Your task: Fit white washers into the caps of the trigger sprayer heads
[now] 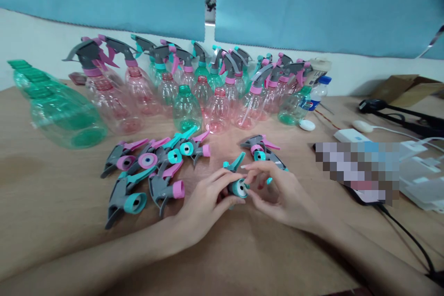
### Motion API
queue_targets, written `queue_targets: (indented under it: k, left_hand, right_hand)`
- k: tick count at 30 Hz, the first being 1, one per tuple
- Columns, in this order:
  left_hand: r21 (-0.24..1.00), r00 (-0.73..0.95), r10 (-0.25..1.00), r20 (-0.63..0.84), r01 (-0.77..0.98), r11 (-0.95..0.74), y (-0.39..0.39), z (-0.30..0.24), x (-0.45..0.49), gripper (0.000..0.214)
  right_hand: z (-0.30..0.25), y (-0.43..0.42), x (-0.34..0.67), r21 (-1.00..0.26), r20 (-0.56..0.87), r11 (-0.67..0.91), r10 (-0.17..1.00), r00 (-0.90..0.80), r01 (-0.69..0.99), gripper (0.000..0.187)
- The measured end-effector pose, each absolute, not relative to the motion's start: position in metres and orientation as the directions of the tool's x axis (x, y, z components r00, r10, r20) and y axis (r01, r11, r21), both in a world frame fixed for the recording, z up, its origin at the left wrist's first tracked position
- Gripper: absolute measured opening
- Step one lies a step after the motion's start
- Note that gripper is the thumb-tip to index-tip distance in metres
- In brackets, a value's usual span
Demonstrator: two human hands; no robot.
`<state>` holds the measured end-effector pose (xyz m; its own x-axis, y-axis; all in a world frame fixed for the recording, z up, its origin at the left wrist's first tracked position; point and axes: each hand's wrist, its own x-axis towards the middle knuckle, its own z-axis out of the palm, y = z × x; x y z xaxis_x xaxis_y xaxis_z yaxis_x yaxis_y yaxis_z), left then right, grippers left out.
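Note:
In my left hand, fingers closed, is a grey trigger spray head with a teal collar, its open end turned to the right. A teal trigger sticks up behind the fingers. My right hand pinches thumb and forefinger at the collar's opening; whatever is between those fingertips is too small to make out. Left of my hands lie several loose spray heads, among them one with a teal collar and one with a pink collar. Beyond my right hand rests another grey spray head with a pink trigger, beside teal parts.
Along the wall stand several clear pink bottles and green bottles, some topped with spray heads. Green bottles are at far left. To the right are a blue-capped bottle, a white oval object, a partly blurred phone, cables and a cardboard box.

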<state>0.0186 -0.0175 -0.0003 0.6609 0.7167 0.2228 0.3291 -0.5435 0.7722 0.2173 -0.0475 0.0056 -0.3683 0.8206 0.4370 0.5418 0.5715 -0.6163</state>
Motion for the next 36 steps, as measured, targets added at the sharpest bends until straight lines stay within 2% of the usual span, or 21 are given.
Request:
queue_targets:
  k: [11,23,33,36]
  left_hand:
    - [0.739,0.658,0.71,0.251,0.343,-0.58,-0.017,-0.004,0.018,0.032]
    - [0.725,0.644,0.724,0.247,0.373,-0.579,-0.016,-0.006,0.02,0.032]
    - [0.724,0.634,0.74,0.227,0.398,-0.563,-0.017,-0.002,0.021,0.033]
    - [0.732,0.632,0.743,0.222,0.395,-0.555,-0.016,-0.001,0.021,0.032]
  right_hand:
    - [0.005,-0.046,0.222,-0.595,0.36,0.551,0.834,-0.418,0.586,0.046]
    - [0.005,-0.045,0.215,-0.464,0.416,0.616,0.786,-0.458,0.637,0.048]
    - [0.001,-0.043,0.211,-0.483,0.447,0.593,0.799,-0.401,0.644,0.046]
    - [-0.003,-0.043,0.207,-0.551,0.45,0.562,0.822,-0.348,0.616,0.047]
